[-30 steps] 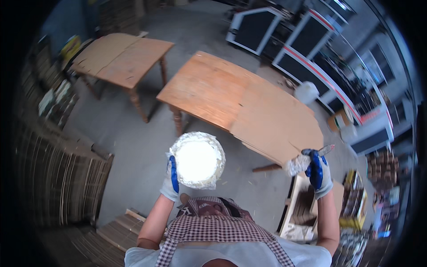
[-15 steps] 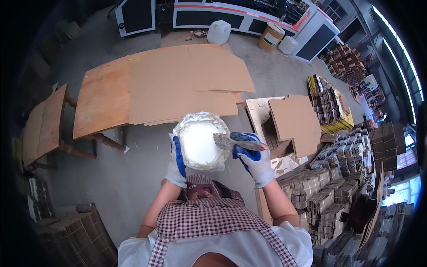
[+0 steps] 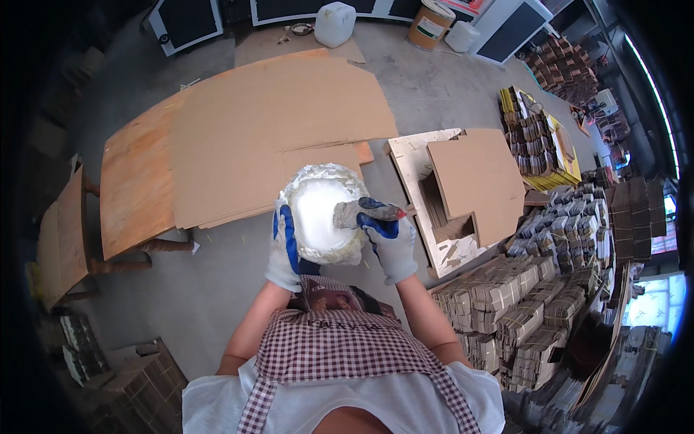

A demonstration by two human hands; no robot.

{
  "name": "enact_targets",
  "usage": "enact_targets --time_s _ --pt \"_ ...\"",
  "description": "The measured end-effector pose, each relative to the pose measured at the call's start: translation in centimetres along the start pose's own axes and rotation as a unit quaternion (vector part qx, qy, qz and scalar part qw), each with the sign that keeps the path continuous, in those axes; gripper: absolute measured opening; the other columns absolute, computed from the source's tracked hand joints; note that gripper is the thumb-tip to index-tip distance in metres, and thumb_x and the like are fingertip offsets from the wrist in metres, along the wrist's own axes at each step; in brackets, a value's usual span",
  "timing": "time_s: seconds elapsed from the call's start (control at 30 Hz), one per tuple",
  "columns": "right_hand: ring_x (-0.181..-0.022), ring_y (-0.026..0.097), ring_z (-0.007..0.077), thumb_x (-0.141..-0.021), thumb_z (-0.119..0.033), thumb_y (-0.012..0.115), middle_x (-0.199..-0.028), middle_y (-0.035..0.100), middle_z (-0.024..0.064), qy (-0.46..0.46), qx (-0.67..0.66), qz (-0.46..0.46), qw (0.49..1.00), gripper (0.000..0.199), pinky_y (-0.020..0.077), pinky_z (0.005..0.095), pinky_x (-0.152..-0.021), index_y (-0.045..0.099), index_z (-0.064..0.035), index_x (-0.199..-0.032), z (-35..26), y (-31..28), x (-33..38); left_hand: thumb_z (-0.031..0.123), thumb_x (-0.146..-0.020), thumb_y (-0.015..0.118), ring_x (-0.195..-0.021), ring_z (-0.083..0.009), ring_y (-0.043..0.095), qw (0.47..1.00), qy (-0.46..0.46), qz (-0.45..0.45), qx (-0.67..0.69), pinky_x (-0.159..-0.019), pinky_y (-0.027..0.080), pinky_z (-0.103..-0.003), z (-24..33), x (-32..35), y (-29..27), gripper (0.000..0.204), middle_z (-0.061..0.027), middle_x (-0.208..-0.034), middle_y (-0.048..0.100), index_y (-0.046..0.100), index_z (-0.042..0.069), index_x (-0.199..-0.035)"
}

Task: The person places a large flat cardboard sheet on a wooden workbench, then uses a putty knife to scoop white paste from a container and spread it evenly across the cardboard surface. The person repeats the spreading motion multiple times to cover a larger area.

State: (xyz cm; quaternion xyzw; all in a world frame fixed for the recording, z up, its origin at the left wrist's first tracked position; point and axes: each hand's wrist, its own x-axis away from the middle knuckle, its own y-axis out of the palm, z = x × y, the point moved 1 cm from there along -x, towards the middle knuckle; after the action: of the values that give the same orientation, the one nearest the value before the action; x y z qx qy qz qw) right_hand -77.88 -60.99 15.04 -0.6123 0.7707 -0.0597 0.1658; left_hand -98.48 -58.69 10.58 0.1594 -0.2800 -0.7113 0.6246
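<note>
In front of my apron I carry a round bucket (image 3: 354,254), its rim crusted with dried white paste. Smooth white paste (image 3: 314,217) fills its inside. My left hand (image 3: 285,249), in a white glove with a blue palm, clasps the bucket's left wall. My right hand (image 3: 391,246), gloved the same way, is closed round a paste-caked brush (image 3: 348,215) with a red handle tip. The brush lies roughly level over the bucket's right rim, its bristles above the paste; whether they touch it I cannot tell.
Ahead is a wooden table (image 3: 137,166) bearing flat cardboard sheets (image 3: 278,108). To the right, cut cardboard (image 3: 481,181) lies on a pale wooden board (image 3: 412,163). Bundled cardboard stacks (image 3: 499,304) crowd the right side. A smaller table (image 3: 69,231) stands left; a white jug (image 3: 335,24) is far ahead.
My right hand and the brush have moved left, farther over the bucket. The view has shifted, and the cardboard-covered table appears nearer and more to the left.
</note>
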Motion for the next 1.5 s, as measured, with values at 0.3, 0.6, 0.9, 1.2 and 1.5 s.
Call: enact_targets --time_s 0.3,0.6,0.9,1.2,1.5 --pt "-0.093 0.069 0.0196 -0.084 -0.003 0.072 -0.114 0.071 0.0104 0.049 0.031 -0.033 0.998 0.034 0.0544 0.0303 -0.084 0.069 -0.0001 -0.117 2.7 1.2 -13.3 0.029 -0.081 0.076 -0.134 -0.0399 0.046 0.827 0.262 -0.021 -0.498 -0.113 0.038 -0.045 -1.6 -13.8 -1.1 0.089 -0.0246 -0.147 0.044 0.030 -0.004 -0.150" --pt "-0.064 0.063 0.0141 -0.098 -0.027 0.066 -0.076 0.065 0.0045 0.387 -0.313 0.047 0.866 0.021 0.0486 0.0260 -0.057 0.063 -0.0063 -0.102 9.4 -1.0 -23.4 0.029 -0.098 0.060 -0.138 -0.0297 0.043 0.947 0.104 0.022 -0.304 -0.115 0.038 -0.041 -1.6 -23.2 2.4 0.069 -0.0167 -0.150 0.043 0.030 -0.002 -0.152" --pt "-0.064 0.063 0.0134 -0.094 -0.023 0.070 -0.081 0.067 0.0060 0.398 -0.266 -0.105 0.872 0.029 0.0482 0.0256 -0.058 0.066 -0.0001 -0.111 12.1 -2.3 -29.8 0.034 -0.111 0.037 -0.137 -0.0214 0.045 0.977 0.073 0.164 -0.119 -0.114 0.039 -0.035 -5.5 -28.1 6.4 0.057 -0.0141 -0.153 0.041 0.026 0.002 -0.156" --pt "-0.071 0.063 0.0135 -0.101 -0.024 0.061 -0.083 0.066 0.0075 0.461 -0.298 -0.202 0.811 0.029 0.0494 0.0267 -0.060 0.063 -0.0002 -0.116 14.9 -1.8 -32.2 0.037 -0.111 0.033 -0.130 -0.0202 0.052 0.973 0.030 0.227 -0.007 -0.109 0.046 -0.033 -5.4 -30.5 3.8 0.054 -0.0131 -0.148 0.047 0.036 0.000 -0.151" --pt "-0.072 0.060 0.0122 -0.102 -0.041 0.055 -0.087 0.066 0.0007 0.439 -0.628 -0.147 0.625 0.032 0.0493 0.0270 -0.064 0.064 -0.0147 -0.119 19.0 0.9 -33.4 0.050 -0.108 0.036 -0.134 -0.0219 0.050 0.958 0.128 0.258 -0.003 -0.113 0.043 -0.035 1.0 -35.9 -3.6 0.062 -0.0106 -0.149 0.047 0.038 0.005 -0.151"
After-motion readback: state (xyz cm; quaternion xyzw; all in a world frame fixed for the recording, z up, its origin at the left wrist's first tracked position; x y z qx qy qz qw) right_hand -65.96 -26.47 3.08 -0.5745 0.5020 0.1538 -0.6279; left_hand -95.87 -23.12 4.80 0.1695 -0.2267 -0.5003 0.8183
